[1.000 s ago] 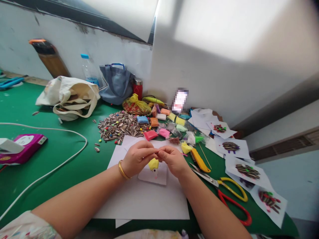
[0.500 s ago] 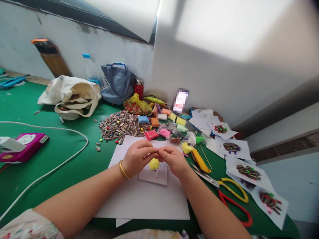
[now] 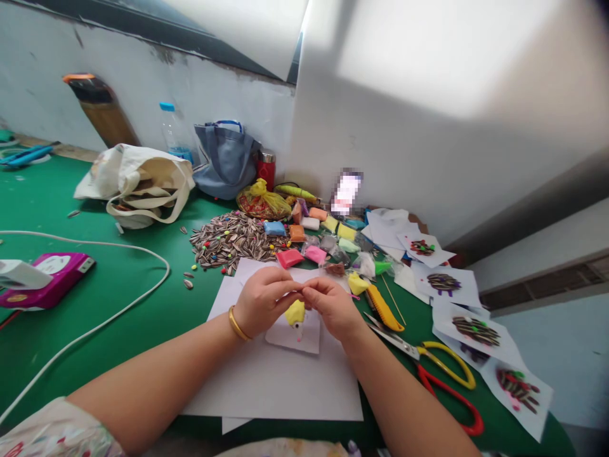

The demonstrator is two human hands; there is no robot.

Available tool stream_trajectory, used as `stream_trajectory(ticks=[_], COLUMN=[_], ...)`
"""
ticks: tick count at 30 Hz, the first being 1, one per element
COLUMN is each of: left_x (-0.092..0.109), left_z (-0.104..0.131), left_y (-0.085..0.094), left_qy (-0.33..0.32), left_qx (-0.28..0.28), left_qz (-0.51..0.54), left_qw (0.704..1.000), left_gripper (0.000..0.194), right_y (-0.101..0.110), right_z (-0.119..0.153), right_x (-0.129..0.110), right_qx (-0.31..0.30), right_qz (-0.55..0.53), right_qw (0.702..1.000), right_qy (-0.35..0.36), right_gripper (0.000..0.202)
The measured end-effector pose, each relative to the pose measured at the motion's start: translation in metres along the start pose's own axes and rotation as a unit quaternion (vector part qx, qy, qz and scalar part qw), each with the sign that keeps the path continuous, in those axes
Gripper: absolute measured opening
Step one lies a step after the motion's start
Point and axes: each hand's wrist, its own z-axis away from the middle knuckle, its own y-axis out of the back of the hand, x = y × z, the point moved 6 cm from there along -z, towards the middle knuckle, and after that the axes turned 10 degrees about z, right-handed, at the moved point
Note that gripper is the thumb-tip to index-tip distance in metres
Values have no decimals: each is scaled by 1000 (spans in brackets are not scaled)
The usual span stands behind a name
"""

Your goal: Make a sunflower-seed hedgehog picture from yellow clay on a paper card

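My left hand (image 3: 269, 298), with a gold bangle at the wrist, and my right hand (image 3: 330, 304) meet fingertip to fingertip over the paper. Both are closed in a pinch; whatever sits between the fingertips is too small or hidden to name. Just below them a yellow clay figure (image 3: 295, 313) with an eye and a pinkish tip lies on a small white card (image 3: 304, 343), its upper part covered by my fingers. Larger white paper sheets (image 3: 280, 387) lie beneath the card. Right of my right hand is an opened lump of yellow clay (image 3: 356, 283).
Sunflower seeds (image 3: 228, 241) and bagged coloured clay (image 3: 314, 254) lie beyond my hands. To the right are a yellow utility knife (image 3: 384, 309), open scissors (image 3: 428, 362) and finished seed pictures (image 3: 476, 330). A white cable (image 3: 118, 308), cloth bag (image 3: 143, 184) and phone (image 3: 346, 192) are around.
My hands keep the same pinched pose, with only a tiny shift of the fingers. The view has moved very slightly; nothing else has visibly changed.
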Motion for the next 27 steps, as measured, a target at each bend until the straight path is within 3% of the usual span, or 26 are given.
stream_trajectory(ticks=[6, 17, 27], left_x=[1, -4, -3], left_z=[0, 1, 1], left_y=[0, 1, 1], left_qy=[6, 26, 28], left_qx=[-1, 7, 14], left_qz=[4, 9, 20], left_qw=[1000, 1000, 999], left_gripper=[14, 15, 8], right_y=[-2, -1, -1], right_z=[0, -1, 0], right_x=[4, 0, 2], right_qx=[-26, -12, -15], right_qz=[-2, -24, -26], right_qw=[999, 1000, 999], right_qy=[-21, -6, -29], right_gripper=[29, 22, 30])
